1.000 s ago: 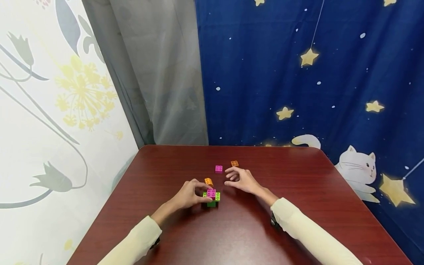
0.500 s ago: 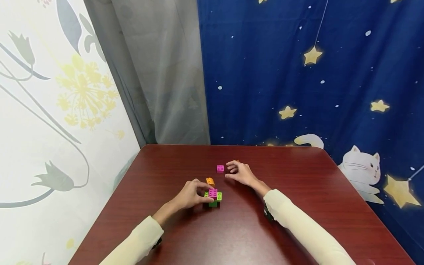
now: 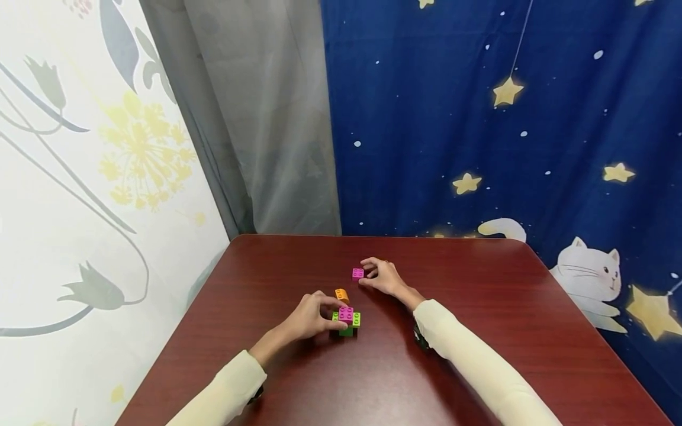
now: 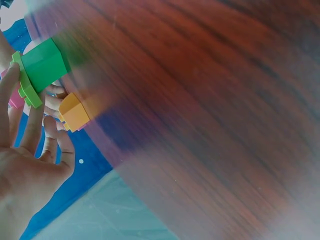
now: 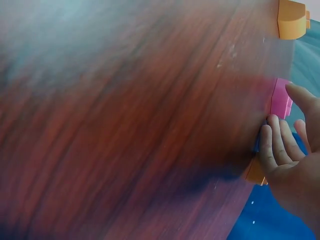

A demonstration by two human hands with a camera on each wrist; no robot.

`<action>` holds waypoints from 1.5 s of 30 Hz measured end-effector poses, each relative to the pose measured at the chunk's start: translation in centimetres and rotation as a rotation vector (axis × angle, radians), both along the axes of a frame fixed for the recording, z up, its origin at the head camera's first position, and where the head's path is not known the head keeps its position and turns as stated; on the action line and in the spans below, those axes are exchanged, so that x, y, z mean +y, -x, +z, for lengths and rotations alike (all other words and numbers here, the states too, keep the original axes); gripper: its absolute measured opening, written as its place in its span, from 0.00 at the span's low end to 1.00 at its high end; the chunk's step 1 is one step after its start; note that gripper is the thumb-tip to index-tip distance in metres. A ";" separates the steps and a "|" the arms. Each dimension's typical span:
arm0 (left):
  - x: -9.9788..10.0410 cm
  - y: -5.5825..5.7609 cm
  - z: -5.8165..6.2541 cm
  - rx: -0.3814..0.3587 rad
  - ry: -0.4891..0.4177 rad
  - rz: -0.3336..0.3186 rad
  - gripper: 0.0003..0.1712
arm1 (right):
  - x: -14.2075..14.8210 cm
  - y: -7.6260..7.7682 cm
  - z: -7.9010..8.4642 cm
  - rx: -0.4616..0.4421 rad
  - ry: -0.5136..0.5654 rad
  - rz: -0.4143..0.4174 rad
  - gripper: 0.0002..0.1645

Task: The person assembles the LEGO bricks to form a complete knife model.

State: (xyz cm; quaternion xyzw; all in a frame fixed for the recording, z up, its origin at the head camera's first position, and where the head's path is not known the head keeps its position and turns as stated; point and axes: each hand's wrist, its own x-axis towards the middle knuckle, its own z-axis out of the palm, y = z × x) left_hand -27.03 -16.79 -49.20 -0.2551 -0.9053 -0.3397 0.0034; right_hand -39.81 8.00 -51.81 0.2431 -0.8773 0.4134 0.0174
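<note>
My left hand (image 3: 309, 316) pinches a small stack of toy building bricks, its thumb in front and its fingers behind. A pink brick (image 3: 346, 313) tops the stack, over a lime green piece (image 3: 356, 320) and a darker green block (image 4: 46, 65). My right hand (image 3: 386, 278) reaches toward another pink brick (image 3: 358, 274), thumb and fingers apart at its right side. In the right wrist view the thumb tip overlaps that pink brick (image 5: 280, 100); whether it touches, I cannot tell. A rounded orange brick (image 3: 341, 295) lies just behind the stack.
A second orange brick (image 5: 256, 173) lies beyond my right fingers, hidden behind that hand in the head view. The dark red wooden table (image 3: 453, 367) ends at a blue starry curtain (image 3: 426, 118), a grey curtain (image 3: 266, 118) and a flowered white panel (image 3: 106, 207).
My right hand has moved left and slightly away from me, up to the loose pink brick, now covering the far orange brick. The left hand keeps its hold on the stack.
</note>
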 end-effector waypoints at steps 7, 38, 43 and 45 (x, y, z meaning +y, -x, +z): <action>0.6 -0.2 0.1 0.008 -0.009 -0.010 0.22 | -0.2 0.0 0.2 -0.010 -0.025 -0.019 0.32; 0.3 -0.4 0.2 -0.003 0.019 0.017 0.24 | 3.1 -2.8 2.2 0.089 -0.002 0.115 0.25; 0.2 -0.5 0.2 -0.017 0.029 0.021 0.24 | 3.5 -3.7 2.7 0.116 -0.003 0.167 0.25; 0.2 -0.5 0.2 -0.029 0.024 0.026 0.24 | 3.5 -4.1 3.0 0.118 -0.003 0.179 0.25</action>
